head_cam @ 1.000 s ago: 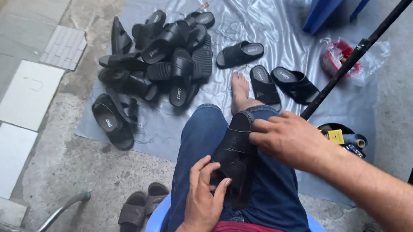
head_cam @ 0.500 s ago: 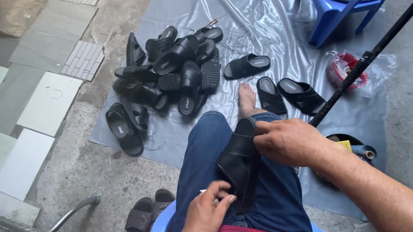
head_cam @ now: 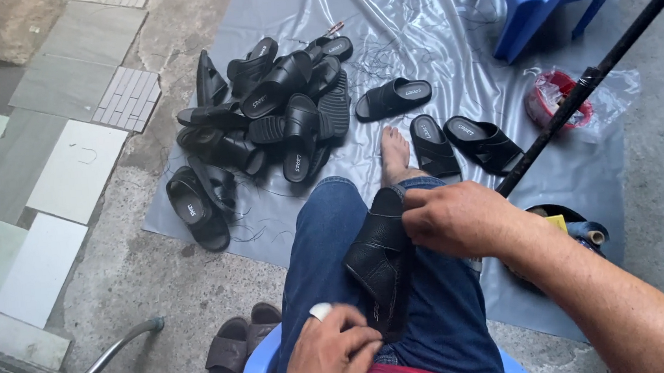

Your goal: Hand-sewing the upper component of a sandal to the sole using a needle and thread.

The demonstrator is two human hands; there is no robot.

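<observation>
Black slide sandal [head_cam: 382,265] on lap: right hand [head_cam: 461,220] pinches its top edge, left hand [head_cam: 333,356] fisted w/ nothing visible beside it.

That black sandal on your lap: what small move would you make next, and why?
Probably close the left hand back onto the heel end of the black sandal. Only the right hand grips it now, at the toe end on the knee, while the left rests just beside its lower end. A second grip would steady it on the sloping thigh.
</observation>
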